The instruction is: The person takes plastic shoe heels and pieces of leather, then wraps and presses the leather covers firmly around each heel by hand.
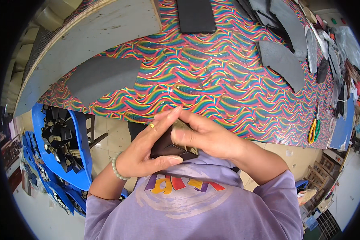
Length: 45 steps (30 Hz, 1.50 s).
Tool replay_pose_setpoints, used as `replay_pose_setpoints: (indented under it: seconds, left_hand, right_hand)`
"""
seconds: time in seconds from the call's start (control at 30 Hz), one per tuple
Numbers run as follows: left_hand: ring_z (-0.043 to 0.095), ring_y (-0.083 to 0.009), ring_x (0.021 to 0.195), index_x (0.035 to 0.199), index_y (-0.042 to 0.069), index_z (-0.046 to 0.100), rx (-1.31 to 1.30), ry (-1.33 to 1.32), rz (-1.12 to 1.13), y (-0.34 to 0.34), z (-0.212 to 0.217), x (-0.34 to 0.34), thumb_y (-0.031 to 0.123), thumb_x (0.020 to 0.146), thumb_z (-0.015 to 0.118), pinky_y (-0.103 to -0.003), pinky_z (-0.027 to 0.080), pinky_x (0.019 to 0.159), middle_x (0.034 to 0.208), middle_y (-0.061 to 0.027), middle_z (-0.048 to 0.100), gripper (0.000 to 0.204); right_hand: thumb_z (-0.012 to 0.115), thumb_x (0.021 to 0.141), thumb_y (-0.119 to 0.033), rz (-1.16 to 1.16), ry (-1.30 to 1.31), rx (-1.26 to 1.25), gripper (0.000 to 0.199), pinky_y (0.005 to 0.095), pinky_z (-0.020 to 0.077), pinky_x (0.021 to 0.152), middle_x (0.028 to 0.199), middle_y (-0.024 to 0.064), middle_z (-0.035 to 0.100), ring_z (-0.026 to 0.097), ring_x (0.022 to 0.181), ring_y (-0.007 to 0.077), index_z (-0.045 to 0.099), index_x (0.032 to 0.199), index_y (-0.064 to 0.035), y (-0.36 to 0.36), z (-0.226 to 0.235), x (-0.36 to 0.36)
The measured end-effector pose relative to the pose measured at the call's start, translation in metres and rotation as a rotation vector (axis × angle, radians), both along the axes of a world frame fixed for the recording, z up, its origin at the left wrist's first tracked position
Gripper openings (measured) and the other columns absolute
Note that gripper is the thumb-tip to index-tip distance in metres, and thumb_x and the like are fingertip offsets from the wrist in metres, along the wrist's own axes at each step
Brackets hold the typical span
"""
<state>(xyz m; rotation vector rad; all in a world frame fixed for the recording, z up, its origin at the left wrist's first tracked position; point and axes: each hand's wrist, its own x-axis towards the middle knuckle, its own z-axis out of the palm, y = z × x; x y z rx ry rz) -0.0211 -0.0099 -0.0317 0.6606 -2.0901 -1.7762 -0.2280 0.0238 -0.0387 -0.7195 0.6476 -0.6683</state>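
Note:
Close in front of my body, both hands hold a dark wedge-shaped piece [174, 145] that looks like a leather-covered shoe heel. A tan, wrinkled inner face of it shows on the right side. My left hand [142, 147], with a yellow ring and a bead bracelet, wraps its left side, the thumb along the near lower edge. My right hand [210, 139] grips it from the right, its thumb pressed on the tan face and slightly blurred. The fingertips of both hands meet at the top, hiding the far side of the piece.
A table with a colourful wavy cover [228, 96] spans the front. On it lie grey sheet pieces [108, 76], a black flat slab [196, 16] and scissors [314, 130]. A grey board [104, 30] stands at left. Below, a blue bin [82, 152] holds several dark blocks.

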Motion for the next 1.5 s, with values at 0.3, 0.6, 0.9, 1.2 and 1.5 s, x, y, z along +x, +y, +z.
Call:
replay_pose_setpoints:
  seconds: [0.3, 0.6, 0.9, 1.2, 1.5]
  left_hand:
    - [0.049, -0.0118, 0.101, 0.151, 0.003, -0.002, 0.459, 0.208, 0.399, 0.022, 0.011, -0.026, 0.035, 0.101, 0.039, -0.026, 0.047, 0.08, 0.145, -0.0126, 0.03, 0.072]
    - [0.033, -0.0195, 0.134, 0.151, 0.001, 0.003, 0.348, 0.132, 0.597, 0.026, 0.014, -0.039, 0.032, 0.103, 0.033, -0.03, 0.028, 0.108, 0.152, -0.0142, 0.019, 0.064]
    - [0.015, -0.0237, 0.144, 0.149, -0.003, 0.005, 0.073, 0.083, 0.509, 0.019, 0.005, -0.033, 0.031, 0.102, 0.033, -0.035, 0.015, 0.114, 0.155, -0.0158, 0.015, 0.065]
    - [0.003, -0.0247, 0.146, 0.151, 0.002, 0.002, -0.003, 0.151, 0.297, -0.006, -0.007, -0.018, 0.054, 0.099, 0.025, -0.04, 0.01, 0.116, 0.158, -0.0164, 0.003, 0.077]
    - [0.008, -0.0209, 0.145, 0.152, 0.006, 0.002, 0.643, 0.422, 0.29, 0.007, 0.009, -0.031, 0.04, 0.101, 0.033, -0.038, 0.015, 0.115, 0.159, -0.0068, 0.002, 0.069]
  right_hand:
    - [0.045, 0.096, -0.047, -0.368, 0.116, 0.0, 0.074, 0.0343, 0.0454, 0.094, 0.135, 0.0098, 0.045, 0.051, 0.115, 0.0192, 0.013, 0.151, -0.0066, 0.014, 0.015, 0.002]
    - [0.063, 0.088, -0.003, -0.374, -0.012, -0.065, 0.097, 0.0291, 0.0464, 0.09, 0.134, 0.0123, 0.042, 0.047, 0.119, 0.0161, -0.01, 0.151, -0.0097, 0.018, 0.009, 0.008]
    - [0.073, 0.081, -0.007, -0.611, 0.035, -0.221, 0.1, 0.0359, 0.0383, 0.105, 0.15, 0.0169, 0.029, 0.042, 0.13, 0.025, 0.003, 0.152, -0.0088, 0.009, 0.011, 0.018]
    - [0.081, 0.071, 0.0, -0.605, 0.509, -0.737, 0.122, 0.0387, 0.0414, 0.103, 0.146, 0.0231, 0.028, 0.042, 0.131, 0.0306, -0.014, 0.148, -0.0073, 0.012, -0.002, 0.025]
    - [0.079, 0.069, -0.004, -0.602, 0.615, -1.038, 0.114, 0.0419, 0.0398, 0.097, 0.134, 0.0235, 0.044, 0.05, 0.117, 0.0328, -0.004, 0.147, 0.0035, 0.019, -0.01, 0.018]
